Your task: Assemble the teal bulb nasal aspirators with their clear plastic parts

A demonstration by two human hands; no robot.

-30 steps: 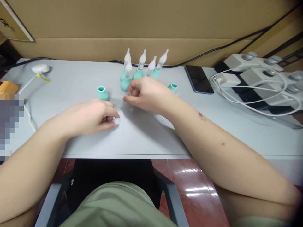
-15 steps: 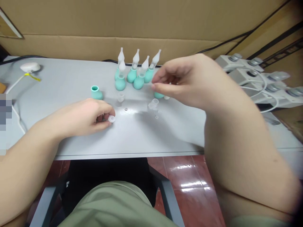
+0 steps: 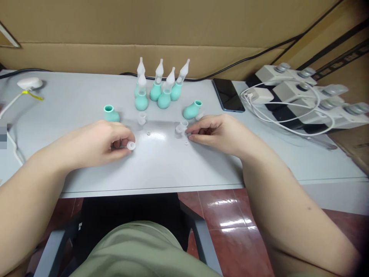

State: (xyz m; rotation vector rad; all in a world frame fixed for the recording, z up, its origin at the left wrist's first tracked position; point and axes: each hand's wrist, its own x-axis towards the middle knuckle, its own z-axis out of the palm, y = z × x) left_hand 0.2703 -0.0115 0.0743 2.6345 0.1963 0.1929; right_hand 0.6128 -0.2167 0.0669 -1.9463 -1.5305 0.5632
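Low over the desk, my left hand (image 3: pixel 106 144) is closed around a small white nozzle tip (image 3: pixel 131 146), its round opening facing out. My right hand (image 3: pixel 215 132) has its fingers pinched close beside a clear plastic connector (image 3: pixel 183 125); anything between those fingertips is too small to make out. A second clear connector (image 3: pixel 142 118) stands between the hands. Two tiny round discs, one on the left (image 3: pixel 148 134) and one on the right (image 3: pixel 186 143), lie on the desk. Bare teal rubber bulbs rest beyond the left hand (image 3: pixel 111 113) and right hand (image 3: pixel 192 110).
Several teal bulb aspirators (image 3: pixel 164 99) with white tips stand at the back of the desk (image 3: pixel 161 169). A dark phone (image 3: pixel 228 95), a white charger with cables (image 3: pixel 260 95) and grey devices with knobs (image 3: pixel 300 92) occupy the right. A white device (image 3: pixel 30 83) lies far left.
My right hand has come down and toward me, from above the right teal bulb to beside the clear connector. The phone and charger now show. My left hand keeps the nozzle tip.
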